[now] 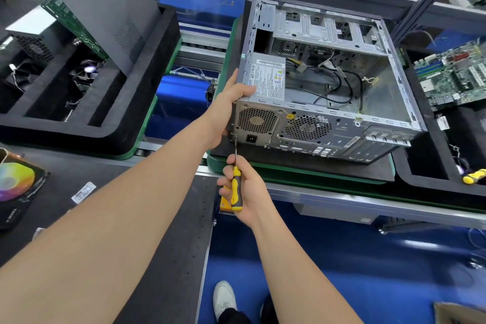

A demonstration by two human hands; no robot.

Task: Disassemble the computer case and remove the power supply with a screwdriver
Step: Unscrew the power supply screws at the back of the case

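Workshop bench (342, 198) carries the opened computer case (342, 137), right ahead of both hands. Left hand (231, 102) grips the case's near-left top corner, thumb over the edge by the PSU (268, 79), which sits inside that corner. Right hand (246, 192), just below the left, wraps the yellow/black screwdriver (236, 187). Its tip meets a screw at the PSU's lower-left, rear panel.

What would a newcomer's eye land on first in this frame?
The open case sits at centre, side panel off, with the power supply in its near left corner. The left hand grips that corner while the right hand holds a yellow screwdriver, tip on the rear panel below it. A motherboard lies at far right.
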